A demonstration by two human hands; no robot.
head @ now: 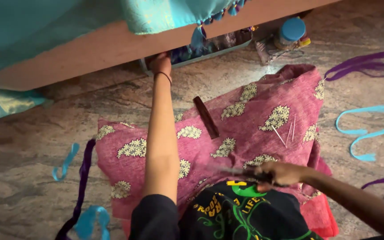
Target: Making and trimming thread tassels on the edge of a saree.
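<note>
My left hand [160, 62] reaches far forward under a wooden frame edge [90, 53] and touches the rim of a pale tray [210, 52] tucked beneath it; its fingers are hidden in shadow. A dark band circles that wrist. My right hand [277, 173] is closed around a thin dark tool [234, 170], blurred, held over a pink cloth with cream flower motifs [250, 133] spread across my lap. A dark brown flat stick [206, 117] and a few thin needles [286, 131] lie on the cloth.
Turquoise fabric with tassels [165, 13] hangs over the frame. A blue-lidded jar [291, 32] stands at the back right. Purple ribbon [358, 64] and light blue ribbon [370, 131] lie on the stone floor at right; more ribbon strips [78, 178] lie at left.
</note>
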